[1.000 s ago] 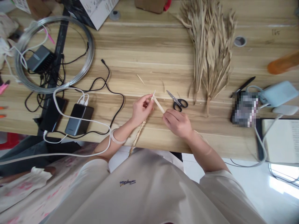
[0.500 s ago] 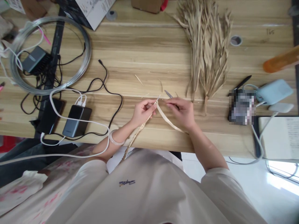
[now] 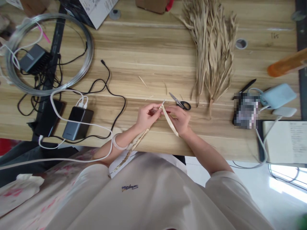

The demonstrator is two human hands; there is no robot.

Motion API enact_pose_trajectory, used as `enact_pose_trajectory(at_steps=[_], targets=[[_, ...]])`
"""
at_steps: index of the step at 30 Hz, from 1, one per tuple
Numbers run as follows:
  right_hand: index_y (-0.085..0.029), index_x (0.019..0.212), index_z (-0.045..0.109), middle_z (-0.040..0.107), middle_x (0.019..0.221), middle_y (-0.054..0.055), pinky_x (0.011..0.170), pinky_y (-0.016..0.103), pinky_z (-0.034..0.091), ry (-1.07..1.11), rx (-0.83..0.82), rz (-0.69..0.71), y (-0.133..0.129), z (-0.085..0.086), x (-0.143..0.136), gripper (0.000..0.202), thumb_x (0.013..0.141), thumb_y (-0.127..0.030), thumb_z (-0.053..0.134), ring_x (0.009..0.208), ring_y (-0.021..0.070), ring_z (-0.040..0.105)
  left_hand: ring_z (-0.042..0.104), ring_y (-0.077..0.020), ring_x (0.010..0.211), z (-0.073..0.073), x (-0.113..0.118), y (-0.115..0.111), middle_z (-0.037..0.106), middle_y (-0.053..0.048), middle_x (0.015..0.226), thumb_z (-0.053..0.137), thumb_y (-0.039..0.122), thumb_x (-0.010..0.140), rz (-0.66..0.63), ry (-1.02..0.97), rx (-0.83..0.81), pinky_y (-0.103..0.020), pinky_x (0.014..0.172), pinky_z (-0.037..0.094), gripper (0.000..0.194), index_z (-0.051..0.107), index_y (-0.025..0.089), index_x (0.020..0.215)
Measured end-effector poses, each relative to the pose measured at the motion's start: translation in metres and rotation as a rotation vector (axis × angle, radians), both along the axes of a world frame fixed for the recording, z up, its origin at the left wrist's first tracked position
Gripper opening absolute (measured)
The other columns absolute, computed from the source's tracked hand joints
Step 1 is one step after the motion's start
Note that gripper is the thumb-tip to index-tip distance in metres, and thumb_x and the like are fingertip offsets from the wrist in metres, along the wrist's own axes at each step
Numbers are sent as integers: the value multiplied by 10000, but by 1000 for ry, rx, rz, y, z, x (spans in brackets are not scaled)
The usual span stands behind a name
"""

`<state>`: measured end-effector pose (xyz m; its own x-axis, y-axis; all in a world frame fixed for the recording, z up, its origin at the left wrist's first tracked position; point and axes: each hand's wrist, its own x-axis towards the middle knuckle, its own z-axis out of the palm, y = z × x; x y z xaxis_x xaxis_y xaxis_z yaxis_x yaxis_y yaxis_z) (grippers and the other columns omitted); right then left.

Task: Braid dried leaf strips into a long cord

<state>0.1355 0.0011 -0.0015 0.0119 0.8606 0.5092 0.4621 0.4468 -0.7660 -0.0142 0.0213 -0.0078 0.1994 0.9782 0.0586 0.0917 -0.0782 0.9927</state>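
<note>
My left hand (image 3: 149, 117) is closed on the upper end of a wrapped, knobbly stem (image 3: 137, 142), which trails down toward my lap. A pale flat strip (image 3: 170, 123) hangs in a curve from the stem's tip. My right hand (image 3: 177, 118) is beside the tip with its fingers pinched together; the fingertips are partly behind the strip, so what they grip there is hidden. Scissors with black handles (image 3: 180, 102) lie on the wooden table just beyond my right hand. Farther off is a bundle of dried husks (image 3: 212, 51).
On the left are a coil of metal wire (image 3: 89, 54), tangled black cables and a dark power bank (image 3: 77, 124). At the right lie a light blue device (image 3: 278, 95), an orange bottle (image 3: 285, 65) and an open notebook (image 3: 279, 140). A white cable crosses my left forearm.
My right hand has moved left to the stem's tip, beside my left hand, uncovering the scissors' handles. The strip's lower end has swung left, and the stem's trailing part has shifted.
</note>
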Motion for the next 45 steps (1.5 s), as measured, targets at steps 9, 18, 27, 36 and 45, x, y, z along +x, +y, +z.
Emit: enact_pose_trajectory(at_steps=[9,18,27,36,45], targets=[[-196,842,680,694,796,67,654,327,551,113,-140,-171,-5,1,-23,200,808,-379,606,663,161,632,576,-93,608,5,-3,0,670,-38,732,620,314,795,82,217,258,-194,542,441,233,697,160,952],[-193,888,667,684,839,79,638,291,546,30,20,-179,-3,-5,-24,131,853,-241,550,710,150,639,543,-91,590,3,-1,-1,641,-25,698,604,329,810,100,233,276,-196,531,425,243,700,173,970],[-252,928,658,674,955,70,778,421,510,-236,97,-65,1,-25,-6,130,868,-246,542,894,213,622,554,-85,570,2,0,-2,633,-31,716,618,351,803,63,73,120,-203,510,447,270,703,169,984],[-203,965,645,696,1005,94,770,382,541,-212,228,2,3,-20,-8,182,885,-157,489,921,196,650,490,-50,403,7,6,0,575,23,522,678,450,730,6,-208,-200,-155,370,380,396,687,133,967],[-252,1007,639,690,1020,67,766,414,539,-150,238,12,6,-29,-2,199,874,-171,514,922,198,641,506,-47,405,16,6,2,583,35,515,718,443,688,11,-234,-243,-147,378,396,398,667,133,931]])
